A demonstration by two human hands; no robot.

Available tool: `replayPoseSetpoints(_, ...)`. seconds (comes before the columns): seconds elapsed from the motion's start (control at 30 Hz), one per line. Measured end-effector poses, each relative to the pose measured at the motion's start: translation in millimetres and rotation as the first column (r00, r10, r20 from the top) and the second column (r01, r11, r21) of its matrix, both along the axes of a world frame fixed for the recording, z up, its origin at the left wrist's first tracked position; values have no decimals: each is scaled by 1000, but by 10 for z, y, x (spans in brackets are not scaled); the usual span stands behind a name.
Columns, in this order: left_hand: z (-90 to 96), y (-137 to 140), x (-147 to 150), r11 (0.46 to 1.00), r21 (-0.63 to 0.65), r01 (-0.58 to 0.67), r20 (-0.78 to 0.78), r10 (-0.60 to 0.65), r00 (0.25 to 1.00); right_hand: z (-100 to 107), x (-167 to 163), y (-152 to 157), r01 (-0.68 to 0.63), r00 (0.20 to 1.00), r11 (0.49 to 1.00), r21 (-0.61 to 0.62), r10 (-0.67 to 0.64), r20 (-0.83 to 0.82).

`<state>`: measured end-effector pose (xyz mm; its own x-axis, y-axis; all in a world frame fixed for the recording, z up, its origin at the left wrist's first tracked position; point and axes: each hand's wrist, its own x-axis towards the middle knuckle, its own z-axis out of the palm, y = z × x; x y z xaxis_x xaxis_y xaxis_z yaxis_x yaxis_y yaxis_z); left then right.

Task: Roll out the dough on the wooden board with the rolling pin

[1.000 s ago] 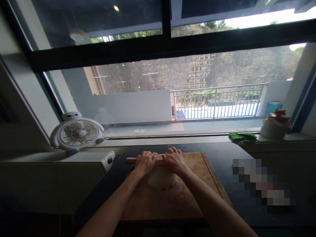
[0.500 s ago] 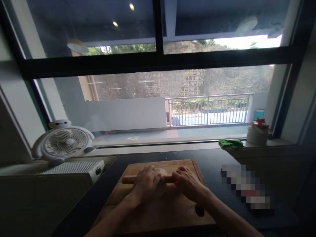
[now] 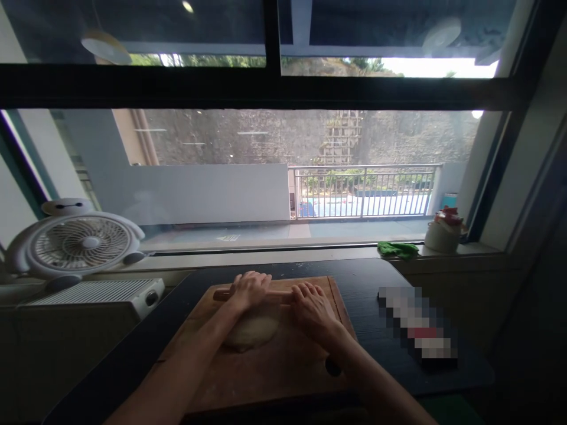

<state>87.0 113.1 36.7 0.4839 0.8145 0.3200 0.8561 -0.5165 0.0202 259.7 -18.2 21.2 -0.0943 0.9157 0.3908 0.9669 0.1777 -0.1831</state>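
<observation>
A wooden rolling pin (image 3: 280,297) lies crosswise near the far side of a wooden cutting board (image 3: 274,378). My left hand (image 3: 251,289) is closed over the pin's left part, its handle end sticking out further left. Over the right part, my right hand (image 3: 310,307) grips the pin with bent fingers. On the near side of the pin lies a pale, flattened piece of dough (image 3: 252,329), partly covered by my left forearm. Whether the pin still touches the dough's far edge, I cannot tell.
The board rests on a dark table (image 3: 363,289). To its right is a pixelated flat item (image 3: 416,324). A green cloth (image 3: 397,249) and a white pot (image 3: 443,233) sit on the windowsill. A white fan (image 3: 84,242) stands at left above a radiator-like unit (image 3: 101,295).
Both hands have pushed the rolling pin away toward the board's far edge, uncovering the dough on the near side. The camera view has shifted, so the surroundings sit further left and higher.
</observation>
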Motion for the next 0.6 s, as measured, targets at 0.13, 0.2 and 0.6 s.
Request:
replayPoseSetpoints(0.13,-167,-400,-378,995,76,58,22,-60,998,-82,-88,-329,-66,998,998,-6,66,-1)
replayPoseSetpoints(0.2,-222,-564,-547,986,125,114,23,-117,993,-75,-142,-427,-67,998,998,-18,67,-11)
replayPoseSetpoints(0.6,112,208,-192,988,-142,-57,-57,50,997,150,-119,573,74,997,986,-147,-76,-11)
